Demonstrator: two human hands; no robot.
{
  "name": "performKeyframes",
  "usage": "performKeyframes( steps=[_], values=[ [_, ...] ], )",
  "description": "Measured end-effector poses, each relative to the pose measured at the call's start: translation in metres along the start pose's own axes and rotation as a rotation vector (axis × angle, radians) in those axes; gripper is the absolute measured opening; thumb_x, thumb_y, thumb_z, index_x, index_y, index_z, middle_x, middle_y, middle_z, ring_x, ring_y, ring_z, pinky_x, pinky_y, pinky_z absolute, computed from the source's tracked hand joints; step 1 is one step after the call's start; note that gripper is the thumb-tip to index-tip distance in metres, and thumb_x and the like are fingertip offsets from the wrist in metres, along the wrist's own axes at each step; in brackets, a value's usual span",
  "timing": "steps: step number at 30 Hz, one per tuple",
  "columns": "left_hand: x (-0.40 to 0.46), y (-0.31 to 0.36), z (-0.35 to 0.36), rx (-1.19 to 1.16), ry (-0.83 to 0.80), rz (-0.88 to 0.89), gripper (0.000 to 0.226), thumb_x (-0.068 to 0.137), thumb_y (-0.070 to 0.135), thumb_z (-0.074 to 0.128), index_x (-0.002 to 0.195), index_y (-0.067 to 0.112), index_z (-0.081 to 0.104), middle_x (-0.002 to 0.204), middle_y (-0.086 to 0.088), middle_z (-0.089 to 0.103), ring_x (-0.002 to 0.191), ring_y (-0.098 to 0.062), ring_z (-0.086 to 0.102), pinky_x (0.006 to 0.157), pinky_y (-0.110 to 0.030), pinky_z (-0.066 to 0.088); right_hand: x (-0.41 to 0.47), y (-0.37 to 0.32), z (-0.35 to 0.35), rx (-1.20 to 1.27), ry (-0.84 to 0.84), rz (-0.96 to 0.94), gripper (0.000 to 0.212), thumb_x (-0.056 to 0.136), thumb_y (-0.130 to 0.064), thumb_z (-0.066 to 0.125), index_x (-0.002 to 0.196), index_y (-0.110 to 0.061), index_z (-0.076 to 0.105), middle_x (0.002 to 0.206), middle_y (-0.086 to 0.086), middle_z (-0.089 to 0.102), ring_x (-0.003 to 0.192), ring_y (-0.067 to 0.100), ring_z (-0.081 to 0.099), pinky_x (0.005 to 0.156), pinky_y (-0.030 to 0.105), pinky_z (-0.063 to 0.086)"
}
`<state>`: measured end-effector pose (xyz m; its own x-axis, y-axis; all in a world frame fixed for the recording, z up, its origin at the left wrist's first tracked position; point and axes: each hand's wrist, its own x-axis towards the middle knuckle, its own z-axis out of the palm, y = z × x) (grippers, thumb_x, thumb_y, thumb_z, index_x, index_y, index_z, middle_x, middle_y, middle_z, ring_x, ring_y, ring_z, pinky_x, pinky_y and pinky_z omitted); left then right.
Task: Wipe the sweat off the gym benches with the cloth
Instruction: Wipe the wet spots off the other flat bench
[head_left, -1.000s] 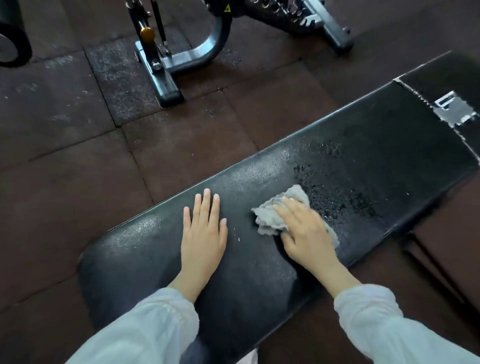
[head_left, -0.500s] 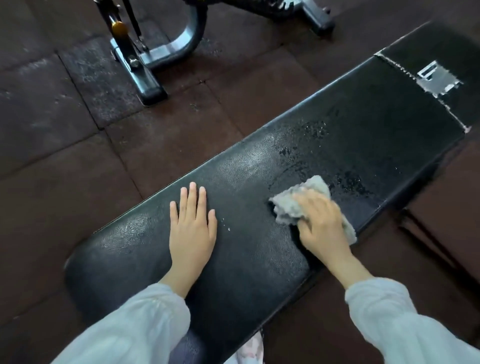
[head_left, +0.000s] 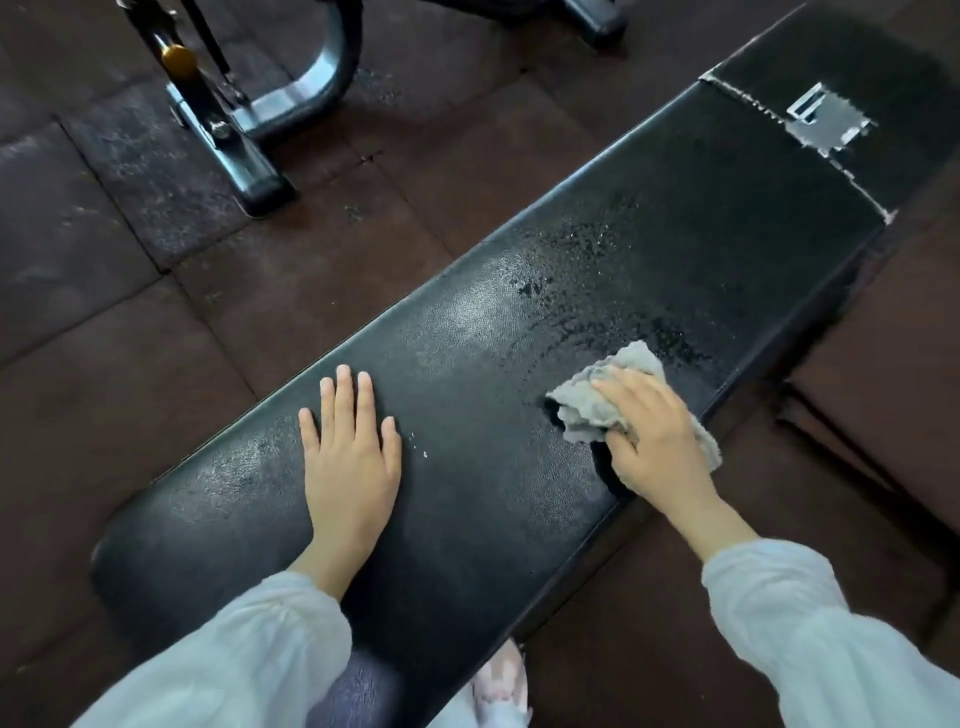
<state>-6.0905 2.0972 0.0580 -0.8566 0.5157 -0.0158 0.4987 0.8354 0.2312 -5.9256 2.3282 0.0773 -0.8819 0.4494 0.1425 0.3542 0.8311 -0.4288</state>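
While the right hand (head_left: 655, 434) presses the grey cloth (head_left: 597, 400) onto the black worktop (head_left: 467, 415), the wiping step is in hand on this bench.

Item: cloth. Crumpled, on the pad near its edge at about 4 o'clock of the view; fingers (head_left: 621, 387) curled over it and clamped on its folds, thumb tucked beneath the bunched side.

Item: left hand (head_left: 350, 457). Flat on the pad at about 7 o'clock, fingers straight and close together, holding nothing; judged to be bracing.

Item: sweat droplets (head_left: 587, 244). Speckled patch from about 12 to 2 o'clock of the cloth, with curved smear marks between patch and cloth. Judged unfinished: the wet area is not yet dried.

Item: torn patch (head_left: 826, 122) on the far pad, at 1 o'clock of the view; machine base (head_left: 244, 150) on the floor at 11 o'clock.

Next move, as a judgement: sweep the cloth up toward 12 o'clock through the droplets, keeping pressure flat.

Change against the earlier frame: the cloth and right hand sit further toward 3 o'clock along the pad, well apart from the left hand, which keeps its place.
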Motion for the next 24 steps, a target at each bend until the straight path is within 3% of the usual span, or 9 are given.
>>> performKeyframes(
  steps=[3, 9, 11, 14, 16, 18, 24],
  values=[
    [0.0, 0.008, -0.002, 0.011, -0.003, 0.023, 0.055, 0.092, 0.028, 0.024, 0.135, -0.002, 0.042, 0.143, -0.02, 0.038, 0.133, -0.039, 0.034, 0.104, -0.056, 0.027, 0.003, -0.014, 0.003, -0.006, -0.006, 0.094, 0.049, 0.071, -0.019, 0.04, 0.112, -0.007, 0.063, 0.121, 0.011, 0.06, 0.11, 0.03, 0.051, 0.092, 0.044, 0.04],
    [0.001, 0.04, 0.006, 0.017, -0.041, 0.109, 0.056, 0.092, 0.031, 0.025, 0.133, -0.001, 0.045, 0.142, -0.02, 0.04, 0.131, -0.04, 0.037, 0.102, -0.056, 0.03, -0.084, -0.046, 0.012, 0.099, -0.264, -0.354, 0.047, 0.073, -0.018, 0.048, 0.12, -0.022, 0.051, 0.133, -0.001, 0.049, 0.122, 0.02, 0.043, 0.096, 0.035, 0.031],
    [0.001, 0.043, 0.01, 0.012, -0.036, 0.099, 0.057, 0.093, 0.032, 0.024, 0.134, -0.001, 0.044, 0.143, -0.019, 0.039, 0.133, -0.039, 0.034, 0.104, -0.056, 0.028, -0.089, -0.028, 0.009, 0.155, -0.164, -0.195, 0.049, 0.072, -0.016, 0.046, 0.121, -0.022, 0.052, 0.131, 0.0, 0.051, 0.12, 0.019, 0.045, 0.098, 0.035, 0.034],
    [0.001, 0.043, 0.012, 0.006, -0.031, 0.094, 0.058, 0.093, 0.034, 0.022, 0.136, 0.0, 0.041, 0.146, -0.017, 0.035, 0.135, -0.037, 0.03, 0.107, -0.053, 0.023, -0.049, -0.004, 0.004, 0.106, 0.125, 0.188, 0.047, 0.072, -0.018, 0.045, 0.115, -0.012, 0.061, 0.116, 0.011, 0.062, 0.11, 0.022, 0.046, 0.095, 0.038, 0.037],
    [0.001, 0.043, 0.013, 0.006, -0.028, 0.095, 0.058, 0.093, 0.034, 0.022, 0.137, 0.0, 0.04, 0.146, -0.017, 0.034, 0.136, -0.037, 0.029, 0.107, -0.054, 0.023, -0.013, -0.008, 0.006, 0.036, 0.143, 0.26, 0.047, 0.072, -0.022, 0.042, 0.111, -0.008, 0.065, 0.114, 0.011, 0.063, 0.108, 0.023, 0.047, 0.093, 0.041, 0.04],
    [0.001, 0.043, 0.014, 0.004, -0.031, 0.093, 0.058, 0.093, 0.033, 0.022, 0.137, 0.001, 0.04, 0.147, -0.017, 0.034, 0.136, -0.037, 0.029, 0.107, -0.054, 0.023, 0.011, -0.027, 0.012, 0.033, 0.052, 0.175, 0.049, 0.07, -0.024, 0.04, 0.11, -0.009, 0.064, 0.114, 0.01, 0.063, 0.108, 0.026, 0.051, 0.09, 0.041, 0.042],
    [0.001, 0.041, 0.013, 0.01, -0.019, 0.101, 0.057, 0.093, 0.033, 0.024, 0.136, 0.0, 0.042, 0.145, -0.018, 0.036, 0.135, -0.037, 0.031, 0.106, -0.054, 0.024, -0.018, -0.046, 0.017, 0.081, -0.249, -0.397, 0.047, 0.069, -0.018, 0.048, 0.114, -0.014, 0.06, 0.122, 0.006, 0.059, 0.116, 0.022, 0.044, 0.092, 0.034, 0.032]
  ],
)
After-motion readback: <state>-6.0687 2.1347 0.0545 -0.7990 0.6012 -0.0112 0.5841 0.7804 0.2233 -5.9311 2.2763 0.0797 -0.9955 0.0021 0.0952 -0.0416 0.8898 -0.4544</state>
